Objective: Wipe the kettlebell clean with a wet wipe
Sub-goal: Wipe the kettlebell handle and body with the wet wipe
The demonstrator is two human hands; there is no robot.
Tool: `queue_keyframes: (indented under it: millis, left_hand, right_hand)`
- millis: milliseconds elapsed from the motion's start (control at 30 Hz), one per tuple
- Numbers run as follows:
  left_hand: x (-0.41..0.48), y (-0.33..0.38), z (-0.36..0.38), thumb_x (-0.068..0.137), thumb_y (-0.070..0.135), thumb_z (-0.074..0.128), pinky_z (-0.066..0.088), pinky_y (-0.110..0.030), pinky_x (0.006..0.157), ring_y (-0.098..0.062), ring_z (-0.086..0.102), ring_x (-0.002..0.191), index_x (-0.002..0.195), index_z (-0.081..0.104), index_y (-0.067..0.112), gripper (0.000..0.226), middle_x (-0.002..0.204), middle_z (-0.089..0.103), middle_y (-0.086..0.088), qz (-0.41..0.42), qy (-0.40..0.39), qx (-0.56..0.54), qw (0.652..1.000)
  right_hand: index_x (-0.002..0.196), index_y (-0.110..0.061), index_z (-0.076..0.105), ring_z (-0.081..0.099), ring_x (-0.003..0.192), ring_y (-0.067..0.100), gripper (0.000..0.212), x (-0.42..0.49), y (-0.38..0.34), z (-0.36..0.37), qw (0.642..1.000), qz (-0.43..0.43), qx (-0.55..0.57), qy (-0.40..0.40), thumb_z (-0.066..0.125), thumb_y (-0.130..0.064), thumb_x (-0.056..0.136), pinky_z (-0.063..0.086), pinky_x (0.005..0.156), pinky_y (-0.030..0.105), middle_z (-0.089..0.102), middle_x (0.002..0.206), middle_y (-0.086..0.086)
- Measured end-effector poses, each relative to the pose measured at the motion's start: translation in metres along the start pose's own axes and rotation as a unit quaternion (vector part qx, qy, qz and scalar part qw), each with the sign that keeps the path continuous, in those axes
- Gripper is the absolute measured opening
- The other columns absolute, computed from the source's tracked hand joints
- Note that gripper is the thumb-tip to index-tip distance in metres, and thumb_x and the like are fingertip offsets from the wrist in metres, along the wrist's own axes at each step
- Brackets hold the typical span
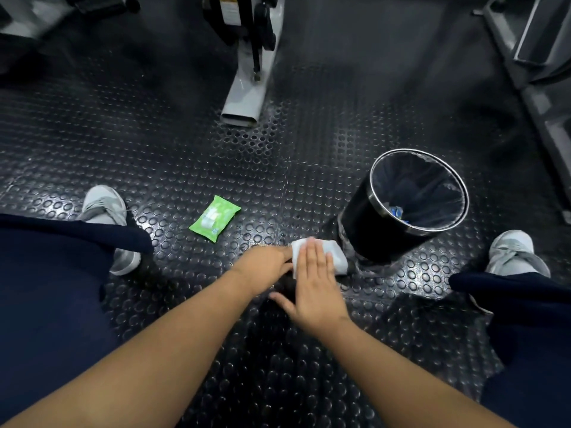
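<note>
Right hand (315,285), fingers straight, presses wet wipe (338,257); left hand (262,267) fingers hidden; bin (364,230) beside.

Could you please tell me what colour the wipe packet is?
The wipe packet is bright green with a white label; head view.

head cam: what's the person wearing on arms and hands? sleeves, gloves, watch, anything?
Nothing visible. The left forearm and right forearm are bare right to the frame edge, with no sleeves in view. The left hand and right hand show no gloves, rings, watch or wristbands.
</note>
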State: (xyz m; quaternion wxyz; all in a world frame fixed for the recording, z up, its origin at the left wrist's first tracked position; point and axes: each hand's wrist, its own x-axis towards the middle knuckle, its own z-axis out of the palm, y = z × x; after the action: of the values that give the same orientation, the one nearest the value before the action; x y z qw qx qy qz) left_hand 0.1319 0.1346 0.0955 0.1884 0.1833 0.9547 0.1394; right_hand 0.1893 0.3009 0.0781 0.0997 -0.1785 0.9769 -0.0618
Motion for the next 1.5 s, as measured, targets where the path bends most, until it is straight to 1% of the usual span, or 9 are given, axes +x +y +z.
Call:
queue_keyframes:
  millis: [133,233,467,600,767,1033,1200,1400,1500]
  left_hand:
    - [-0.005,0.003,0.002,0.107,0.038,0.043,0.054,-0.035,0.085,-0.021,0.069,0.105,0.142,0.053,0.032,0.037,0.126,0.071,0.005,-0.008,0.022,-0.033,0.999]
    - [-0.007,0.002,0.004,0.109,0.042,0.042,0.053,-0.036,0.097,-0.019,0.065,0.12,0.151,0.047,0.031,0.044,0.142,0.063,0.01,0.0,0.02,-0.027,0.999]
    - [-0.005,0.003,0.004,0.11,0.046,0.039,0.045,-0.034,0.112,-0.011,0.048,0.142,0.164,0.024,0.029,0.059,0.162,0.039,0.011,-0.017,0.003,0.0,1.0]
    - [-0.002,0.001,0.007,0.109,0.044,0.041,0.048,-0.034,0.107,-0.015,0.056,0.134,0.16,0.035,0.029,0.053,0.155,0.05,0.01,-0.019,0.004,-0.002,1.0]
    - [-0.003,0.004,0.005,0.105,0.033,0.047,0.052,-0.035,0.086,-0.024,0.067,0.109,0.139,0.056,0.026,0.036,0.128,0.07,0.002,-0.025,0.011,-0.018,0.999]
    - [-0.003,0.003,0.003,0.109,0.045,0.042,0.039,-0.028,0.112,-0.011,0.045,0.143,0.164,0.025,0.031,0.058,0.161,0.041,0.011,-0.03,0.002,-0.013,0.999]
    - [-0.002,0.001,0.008,0.109,0.045,0.043,0.042,-0.03,0.111,-0.014,0.05,0.14,0.163,0.027,0.033,0.058,0.16,0.043,0.011,-0.03,0.013,-0.022,0.999]
    - [0.001,-0.007,0.016,0.103,0.033,0.047,0.055,-0.033,0.089,-0.019,0.069,0.108,0.14,0.057,0.032,0.039,0.128,0.071,0.006,-0.009,0.033,-0.032,0.999]
    - [0.003,-0.012,0.022,0.104,0.038,0.048,0.052,-0.03,0.095,-0.017,0.067,0.119,0.152,0.048,0.036,0.047,0.141,0.064,0.011,-0.009,0.042,-0.041,0.998]
  right_hand:
    - [0.157,0.006,-0.012,-0.023,0.154,0.036,0.116,0.001,-0.003,0.002,0.999,-0.029,-0.031,-0.008,0.016,-0.086,0.092,0.002,0.127,0.055,-0.022,0.165,0.026]
    - [0.158,0.004,-0.013,-0.018,0.156,0.036,0.113,-0.008,0.018,0.005,0.998,-0.038,-0.058,0.0,0.019,-0.083,0.094,0.007,0.127,0.054,-0.02,0.166,0.025]
    - [0.158,0.005,-0.013,-0.012,0.157,0.033,0.12,-0.02,0.058,0.008,0.996,0.091,0.008,0.01,0.022,-0.088,0.09,0.01,0.128,0.05,-0.015,0.167,0.025]
    - [0.158,0.003,-0.015,-0.023,0.154,0.035,0.116,-0.005,0.021,-0.003,0.999,0.033,0.006,0.001,0.014,-0.087,0.091,-0.001,0.128,0.05,-0.023,0.165,0.025]
    - [0.158,0.005,-0.013,-0.024,0.154,0.033,0.117,-0.001,-0.013,0.0,1.0,-0.019,0.003,-0.008,0.027,-0.083,0.092,0.0,0.128,0.051,-0.021,0.166,0.023]
    - [0.158,0.003,-0.014,-0.017,0.156,0.034,0.109,-0.031,0.039,0.011,0.998,-0.02,-0.062,0.006,0.022,-0.079,0.097,0.012,0.128,0.051,-0.022,0.166,0.023]
    - [0.159,0.002,-0.012,-0.017,0.156,0.034,0.113,-0.009,0.041,0.0,0.998,0.065,-0.007,0.019,0.013,-0.086,0.092,0.01,0.128,0.051,-0.02,0.167,0.023]
    - [0.158,-0.001,-0.018,-0.024,0.155,0.031,0.114,-0.006,-0.002,-0.002,0.999,-0.039,-0.006,-0.014,0.023,-0.084,0.092,0.0,0.127,0.052,-0.025,0.166,0.018]
    - [0.158,0.0,-0.017,-0.024,0.155,0.031,0.11,-0.022,0.01,0.008,0.997,-0.059,-0.039,-0.011,0.031,-0.077,0.096,0.006,0.127,0.051,-0.026,0.166,0.019]
